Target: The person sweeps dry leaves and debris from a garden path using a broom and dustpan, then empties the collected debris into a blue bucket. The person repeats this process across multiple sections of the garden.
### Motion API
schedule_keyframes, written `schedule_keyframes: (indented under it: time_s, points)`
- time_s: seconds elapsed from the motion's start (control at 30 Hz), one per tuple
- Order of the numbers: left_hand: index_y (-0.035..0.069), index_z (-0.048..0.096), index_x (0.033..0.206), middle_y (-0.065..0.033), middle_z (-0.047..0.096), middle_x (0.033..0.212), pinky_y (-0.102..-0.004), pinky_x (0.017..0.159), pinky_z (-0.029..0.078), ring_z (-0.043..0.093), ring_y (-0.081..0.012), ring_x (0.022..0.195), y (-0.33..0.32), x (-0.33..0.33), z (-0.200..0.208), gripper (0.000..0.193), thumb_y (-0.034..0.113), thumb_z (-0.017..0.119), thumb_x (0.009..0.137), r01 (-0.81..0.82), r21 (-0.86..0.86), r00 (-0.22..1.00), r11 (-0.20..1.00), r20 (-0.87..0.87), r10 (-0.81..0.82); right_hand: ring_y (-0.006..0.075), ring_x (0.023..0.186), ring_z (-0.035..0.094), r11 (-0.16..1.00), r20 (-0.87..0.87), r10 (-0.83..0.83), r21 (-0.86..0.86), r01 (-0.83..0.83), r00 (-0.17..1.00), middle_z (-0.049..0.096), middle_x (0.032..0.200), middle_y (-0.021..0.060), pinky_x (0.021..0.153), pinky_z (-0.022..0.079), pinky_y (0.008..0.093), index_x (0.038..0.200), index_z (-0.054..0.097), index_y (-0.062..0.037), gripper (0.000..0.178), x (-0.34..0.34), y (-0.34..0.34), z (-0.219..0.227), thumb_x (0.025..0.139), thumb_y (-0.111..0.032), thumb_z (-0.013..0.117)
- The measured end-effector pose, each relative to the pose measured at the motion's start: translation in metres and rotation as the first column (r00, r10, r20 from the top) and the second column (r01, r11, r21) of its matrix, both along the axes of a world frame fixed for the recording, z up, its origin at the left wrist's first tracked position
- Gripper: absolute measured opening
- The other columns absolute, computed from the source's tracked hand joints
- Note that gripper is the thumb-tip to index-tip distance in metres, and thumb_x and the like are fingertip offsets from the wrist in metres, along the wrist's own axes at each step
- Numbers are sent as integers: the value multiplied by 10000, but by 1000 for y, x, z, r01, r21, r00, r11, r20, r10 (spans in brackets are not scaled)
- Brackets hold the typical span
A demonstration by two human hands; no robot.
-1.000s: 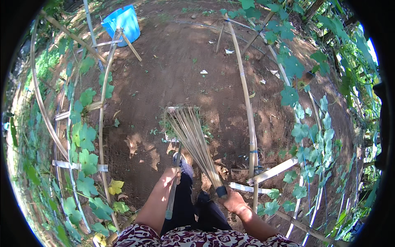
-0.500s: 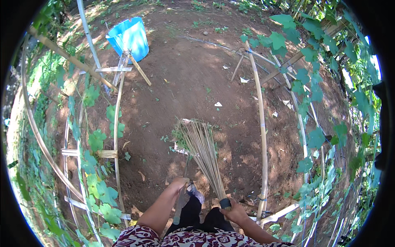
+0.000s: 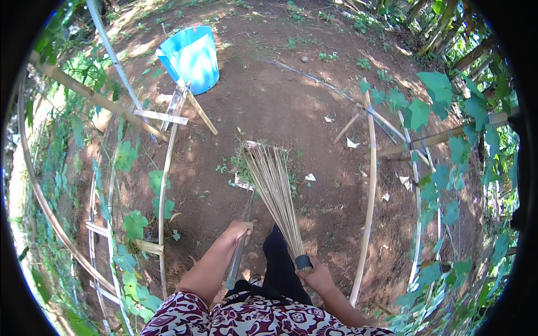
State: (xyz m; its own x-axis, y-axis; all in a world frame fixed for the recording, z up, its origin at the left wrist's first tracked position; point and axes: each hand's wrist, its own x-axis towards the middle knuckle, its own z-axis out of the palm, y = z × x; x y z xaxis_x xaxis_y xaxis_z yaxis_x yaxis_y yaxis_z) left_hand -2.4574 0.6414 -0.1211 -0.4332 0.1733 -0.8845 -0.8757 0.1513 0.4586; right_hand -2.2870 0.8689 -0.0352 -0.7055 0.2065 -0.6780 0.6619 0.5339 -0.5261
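Observation:
My right hand [image 3: 315, 275] is closed round the dark-bound butt of a stick broom [image 3: 273, 187], a fan of thin dry twigs. Its splayed tips rest over a clump of green weeds [image 3: 240, 162] ahead of me. My left hand [image 3: 241, 228] grips the long metal handle [image 3: 236, 261] of a dustpan [image 3: 244, 182]. Only pale edges of the pan show beneath the weeds and broom tips; the rest of it is hidden. Broom and dustpan are held together, with the weeds between them.
A blue cut-open tub [image 3: 193, 61] stands ahead on the left. Bamboo trellis poles [image 3: 163, 201] with leafy vines flank me on the left, and another bamboo pole [image 3: 370, 201] rises on the right. White paper-like scraps [image 3: 352, 143] lie on the brown soil.
I have stepped forward, one leg now ahead. Both hands, the broom and the dustpan with the weeds have moved forward together; both grips are kept.

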Motion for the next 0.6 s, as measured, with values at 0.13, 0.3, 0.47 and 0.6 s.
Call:
schedule_keyframes:
  time_s: [0.13, 0.3, 0.47, 0.6]
  points:
    - [105, 475, 567, 27, 401, 488, -265, 348, 280, 360, -96, 359, 20, -85, 21, 215, 51, 504, 773, 3, 42, 995, 999, -95, 1, 377, 890, 599, 995, -122, 58, 86, -47, 991, 622, 908, 235, 803, 465, 423, 1244, 456, -78, 663, -93, 31, 7, 672, -333, 673]
    - [82, 501, 605, 32, 405, 522, -242, 365, 295, 363, -82, 376, 29, -186, 55, 198, 45, 467, 796, -5, 163, 986, 987, -162, 32, 347, 972, 582, 996, -118, 62, 64, -54, 991, 597, 1026, 234, 835, 454, 360, 1259, 448, -36, 662, -207, 59, 45, 680, -254, 684]
    - [38, 497, 697, 29, 422, 557, -231, 365, 295, 367, -72, 387, 29, -286, 93, 102, 18, 476, 794, -88, 327, 953, 941, -246, 174, 359, 970, 579, 985, -261, 147, 126, -118, 954, 596, 1013, 246, 851, 447, 375, 1292, 418, -48, 694, -317, 69, 80, 689, -279, 672]
    - [39, 507, 726, 15, 412, 522, -244, 338, 266, 358, -84, 359, 25, -388, 132, 106, 6, 472, 820, -106, 277, 975, 955, -162, 155, 380, 917, 591, 985, -315, 148, 128, -112, 937, 610, 957, 253, 825, 457, 398, 1300, 409, -54, 696, -411, 74, 112, 693, -281, 664]
